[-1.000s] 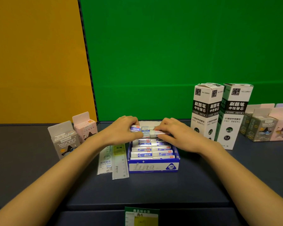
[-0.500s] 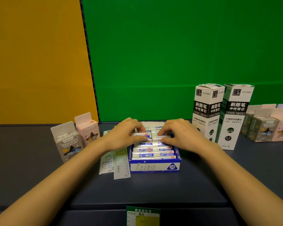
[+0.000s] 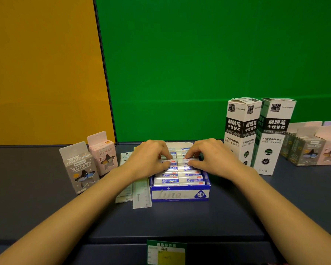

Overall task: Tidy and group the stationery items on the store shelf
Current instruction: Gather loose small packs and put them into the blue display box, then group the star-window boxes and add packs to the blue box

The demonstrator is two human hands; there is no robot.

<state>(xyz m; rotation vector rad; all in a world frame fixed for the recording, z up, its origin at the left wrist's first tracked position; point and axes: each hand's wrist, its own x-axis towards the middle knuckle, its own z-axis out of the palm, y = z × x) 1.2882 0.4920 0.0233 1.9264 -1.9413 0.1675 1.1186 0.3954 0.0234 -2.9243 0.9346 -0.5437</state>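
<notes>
I see both hands pressing fingertips on wrapped erasers (image 3: 180,180) inside a blue box (image 3: 180,195) marked "2B": left hand (image 3: 148,159), right hand (image 3: 211,159). Neither visibly grips one. Refill cartons (image 3: 260,131) read "0.5".

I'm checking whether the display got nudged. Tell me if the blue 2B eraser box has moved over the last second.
No. The blue eraser box keeps its place beside the rulers and left of the tall refill boxes; only the camera drifted.
</notes>
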